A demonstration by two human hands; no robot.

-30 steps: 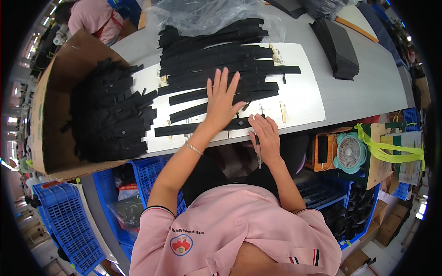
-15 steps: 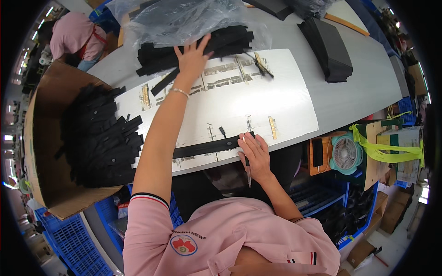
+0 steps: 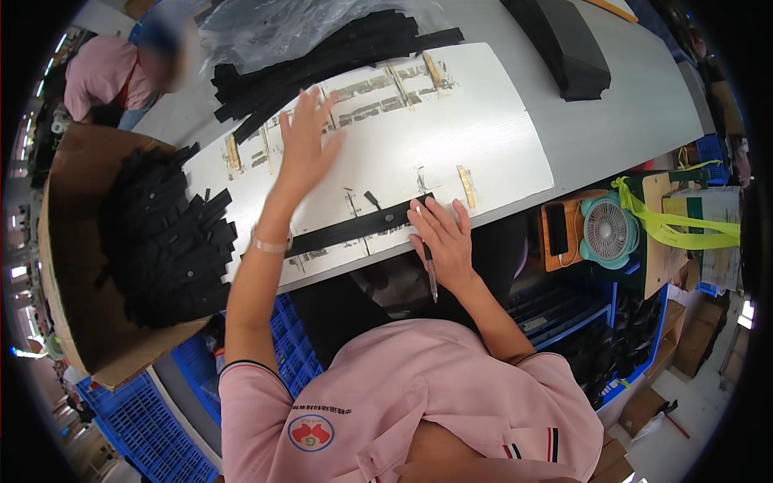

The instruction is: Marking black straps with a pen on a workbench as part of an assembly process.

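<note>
A long black fabric strip [image 3: 338,231] lies along the near edge of a white board [image 3: 451,133]. My right hand [image 3: 444,241] rests on the strip's right end, with a slim pen-like tool [image 3: 431,275] held in it, pointing toward me. My left hand [image 3: 307,149] is over the board's left half, fingers spread, with nothing visible in it. Beyond it, a pile of black strips [image 3: 322,60] lies along the board's far edge, one strip angled onto the board. A small black tab [image 3: 371,199] sits just beyond the long strip.
At the left, a cardboard box [image 3: 68,233] is heaped with black pieces [image 3: 165,241]. Clear plastic sheeting [image 3: 266,32] lies behind the pile. A folded black piece [image 3: 564,48] stands at the far right. A small fan [image 3: 609,232] and a phone [image 3: 555,229] are at the right.
My left hand has drawn back from the pile of strips toward the board's left half. My right hand stays on the strip's end. The whole view has shifted slightly.
</note>
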